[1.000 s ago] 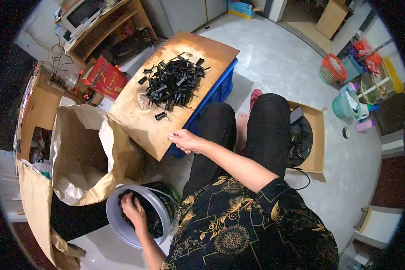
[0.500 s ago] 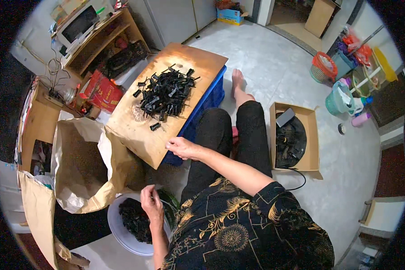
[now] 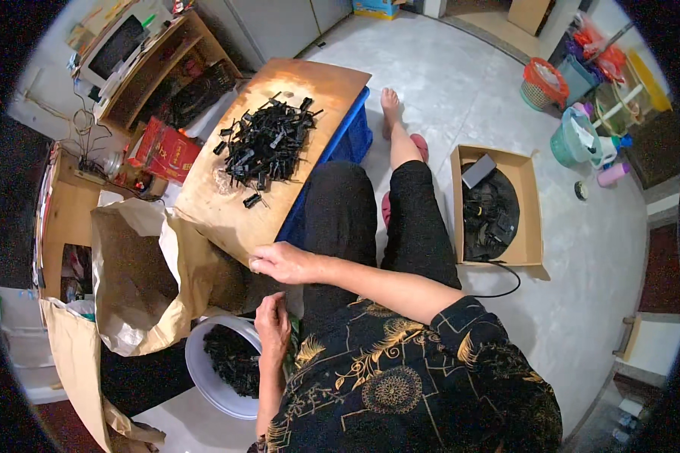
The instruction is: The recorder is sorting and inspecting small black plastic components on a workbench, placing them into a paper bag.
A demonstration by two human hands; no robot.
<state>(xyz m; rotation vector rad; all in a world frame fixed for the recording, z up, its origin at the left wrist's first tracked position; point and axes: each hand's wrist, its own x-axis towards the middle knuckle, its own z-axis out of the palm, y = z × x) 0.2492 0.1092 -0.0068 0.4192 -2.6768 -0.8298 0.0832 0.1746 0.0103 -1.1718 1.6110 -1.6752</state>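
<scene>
A heap of small black plastic parts with short leads (image 3: 268,143) lies on a wooden board (image 3: 219,215); one sits apart at its near side. My right hand (image 3: 285,263) is closed at the board's near corner, its fingertips curled under. Just nearer to me, my left hand (image 3: 273,325) is also closed, thumb and fingers together, beside a white bucket (image 3: 196,370). More black pieces (image 3: 233,359) fill the bottom of that bucket. Whatever either hand pinches is too small or hidden to make out.
The board rests on a blue crate (image 3: 347,132). Left of it stands an open paper sack (image 3: 136,279). On the floor to the right, a cardboard box (image 3: 533,226) holds a round black object and a cable. Baskets and a teal bucket (image 3: 574,143) stand farther right.
My right hand has moved left and nearer to me, along the board's edge to its corner. My left hand has shifted slightly right and up, so the hands are closer together.
</scene>
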